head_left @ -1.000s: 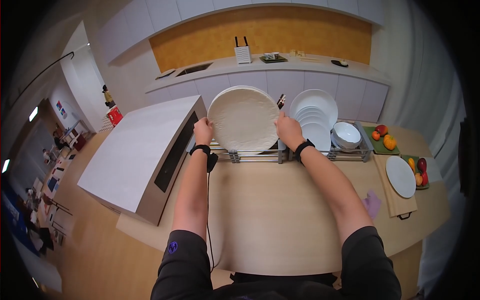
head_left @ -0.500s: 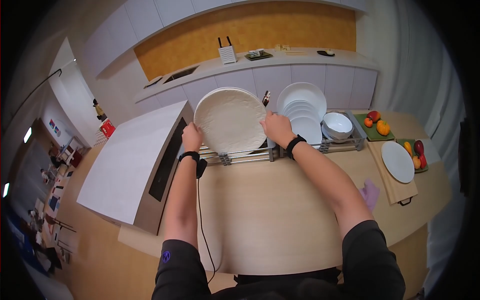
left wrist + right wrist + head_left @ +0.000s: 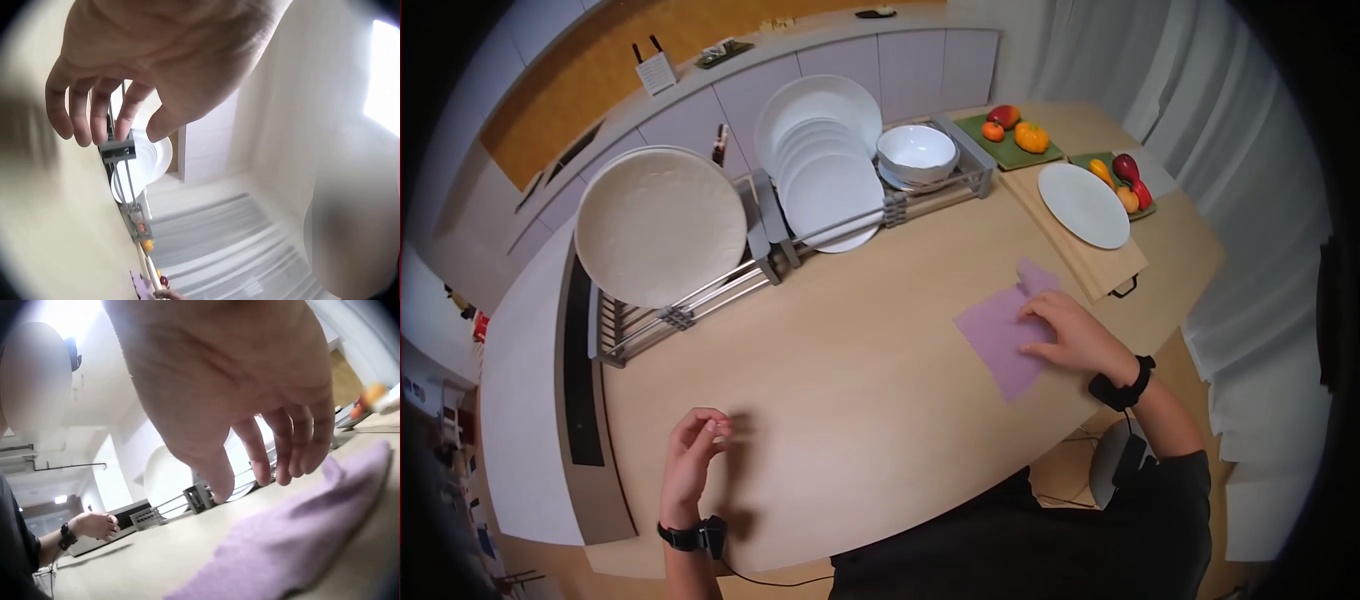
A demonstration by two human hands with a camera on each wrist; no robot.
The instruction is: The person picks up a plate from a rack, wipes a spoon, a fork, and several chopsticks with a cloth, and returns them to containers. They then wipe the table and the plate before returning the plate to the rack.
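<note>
A purple cloth (image 3: 998,335) lies crumpled on the table's right part. Over it hovers my right hand (image 3: 1080,335), fingers spread and slightly bent, holding nothing; in the right wrist view a gap shows between the fingers and the cloth (image 3: 300,531). At the table's left front, my left hand (image 3: 690,460) hangs with loosely bent fingers and nothing in them; the left wrist view shows the same hand (image 3: 156,56) empty. Large cream plates (image 3: 662,228) stand upright in the left part of the dish rack (image 3: 730,290), untouched by either hand.
White plates (image 3: 832,190) and bowls (image 3: 917,152) fill the rack's right part. Farther right are a wooden board (image 3: 1118,268) bearing a white oval plate (image 3: 1084,205), and green trays (image 3: 1040,157) with colourful vegetables. A white box-like appliance (image 3: 525,380) stands at the left.
Both hands have let go of the cream plates, which now stand in the rack. My right hand has moved right to the cloth, my left down toward the front edge. The head view has turned right.
</note>
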